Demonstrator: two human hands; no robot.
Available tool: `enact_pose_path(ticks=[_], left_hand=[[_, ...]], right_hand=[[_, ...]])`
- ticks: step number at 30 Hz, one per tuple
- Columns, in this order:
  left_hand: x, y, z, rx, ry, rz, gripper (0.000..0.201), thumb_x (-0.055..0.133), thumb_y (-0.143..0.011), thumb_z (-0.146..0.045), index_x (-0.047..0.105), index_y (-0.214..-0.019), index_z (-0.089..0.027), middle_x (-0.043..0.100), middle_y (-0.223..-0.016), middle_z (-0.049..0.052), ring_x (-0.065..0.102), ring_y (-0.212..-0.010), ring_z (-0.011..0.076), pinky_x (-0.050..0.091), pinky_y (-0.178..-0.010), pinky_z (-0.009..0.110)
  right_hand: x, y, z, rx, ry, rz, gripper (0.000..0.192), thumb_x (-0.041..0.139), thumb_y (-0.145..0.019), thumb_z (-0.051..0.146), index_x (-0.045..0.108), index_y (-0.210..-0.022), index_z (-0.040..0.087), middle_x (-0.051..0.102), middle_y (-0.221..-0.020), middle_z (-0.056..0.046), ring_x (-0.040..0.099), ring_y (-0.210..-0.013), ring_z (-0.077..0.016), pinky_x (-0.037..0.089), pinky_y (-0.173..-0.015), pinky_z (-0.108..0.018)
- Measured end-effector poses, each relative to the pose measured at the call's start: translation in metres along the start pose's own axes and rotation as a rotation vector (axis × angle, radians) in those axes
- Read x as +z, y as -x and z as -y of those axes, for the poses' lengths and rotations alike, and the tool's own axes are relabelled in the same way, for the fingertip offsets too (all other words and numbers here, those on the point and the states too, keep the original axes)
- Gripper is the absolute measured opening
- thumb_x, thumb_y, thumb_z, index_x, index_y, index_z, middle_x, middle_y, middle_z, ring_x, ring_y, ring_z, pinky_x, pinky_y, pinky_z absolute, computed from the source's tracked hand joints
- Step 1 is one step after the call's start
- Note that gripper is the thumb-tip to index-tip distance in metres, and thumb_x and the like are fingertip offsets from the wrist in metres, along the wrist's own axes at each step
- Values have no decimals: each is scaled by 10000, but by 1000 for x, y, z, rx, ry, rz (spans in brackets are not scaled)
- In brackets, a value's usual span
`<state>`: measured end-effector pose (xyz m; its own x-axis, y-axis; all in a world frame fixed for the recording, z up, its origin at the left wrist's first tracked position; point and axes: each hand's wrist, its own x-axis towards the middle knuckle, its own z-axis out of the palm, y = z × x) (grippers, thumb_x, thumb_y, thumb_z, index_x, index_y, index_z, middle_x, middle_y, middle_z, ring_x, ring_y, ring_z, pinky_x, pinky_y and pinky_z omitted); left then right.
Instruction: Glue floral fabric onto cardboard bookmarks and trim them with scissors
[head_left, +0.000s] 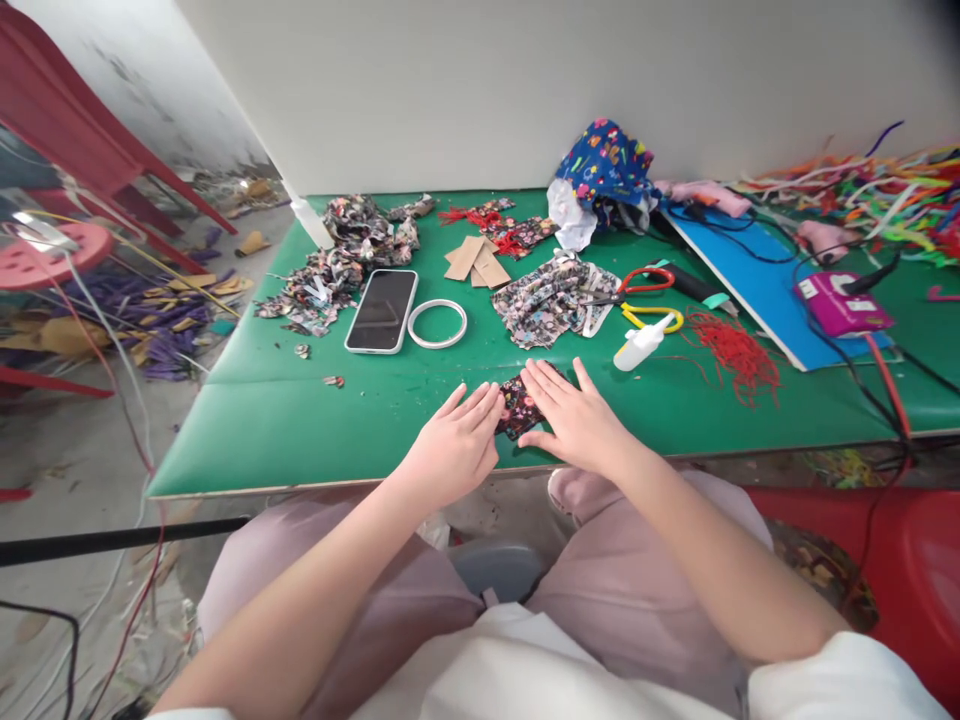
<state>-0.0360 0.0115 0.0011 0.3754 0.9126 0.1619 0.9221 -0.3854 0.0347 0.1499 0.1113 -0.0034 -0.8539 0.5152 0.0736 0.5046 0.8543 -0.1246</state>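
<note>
A small dark piece of floral cloth [519, 408] lies flat near the front edge of the green tabletop. My left hand [454, 448] rests its outstretched fingertips on the left side of the cloth. On its right side my right hand [577, 415] lies with fingers straight and thumb spread, covering part of the cloth. Neither hand grips anything. Just beyond them are a white glue bottle [643, 342], scissors [649, 296] with red and yellow handles, and a folded floral cloth [536, 300]. A white ring [437, 324] lies beside a phone [382, 312].
Cloth scraps [352, 250] and a white bottle [311, 224] are at the back left. Cardboard pieces [477, 262] lie mid-table. Red threads [739, 355], a blue board [727, 270], a purple device [844, 302] and cables occupy the right. A grey panel [450, 90] stands behind.
</note>
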Motion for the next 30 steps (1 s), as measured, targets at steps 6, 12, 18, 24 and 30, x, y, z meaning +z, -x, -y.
enact_pose_path(ticks=[6, 12, 18, 24, 30], left_hand=[[-8, -2, 0, -39, 38, 30, 497, 301, -876, -193, 421, -1326, -20, 419, -1408, 145, 333, -1340, 255, 249, -1119, 462], [-6, -25, -13, -100, 74, -34, 577, 327, -885, -267, 268, -1408, -30, 236, -1495, 163, 164, -1401, 252, 187, -1136, 445], [19, -35, -26, -113, 81, 38, 629, 418, -825, -322, 335, -1383, -41, 267, -1480, 180, 191, -1391, 281, 178, -1134, 446], [17, -31, -28, -134, 29, -5, 637, 342, -854, -331, 273, -1405, -19, 254, -1487, 146, 204, -1391, 260, 146, -1138, 471], [13, -31, -30, -154, 2, -26, 589, 346, -868, -330, 343, -1376, -31, 325, -1458, 158, 278, -1364, 271, 197, -1120, 480]], right_hand=[[-5, 7, -17, 115, -11, -53, 872, 191, -824, 696, 248, -1426, 67, 233, -1496, -133, 201, -1395, -270, 96, -1110, -580], [-13, 1, 6, 42, -165, -163, 858, 152, -856, 653, 157, -1446, 30, 137, -1517, -154, 90, -1419, -211, 139, -1143, -443], [4, -8, 20, 4, -200, -39, 841, 203, -868, 639, 221, -1429, 13, 187, -1503, -172, 171, -1404, -234, 148, -1144, -434], [4, 1, 2, 64, -110, -6, 832, 188, -856, 660, 192, -1446, 72, 217, -1501, -137, 210, -1395, -237, 161, -1126, -497], [1, 2, 1, 100, -47, -3, 819, 181, -850, 666, 204, -1445, 104, 226, -1499, -135, 214, -1393, -251, 147, -1112, -547]])
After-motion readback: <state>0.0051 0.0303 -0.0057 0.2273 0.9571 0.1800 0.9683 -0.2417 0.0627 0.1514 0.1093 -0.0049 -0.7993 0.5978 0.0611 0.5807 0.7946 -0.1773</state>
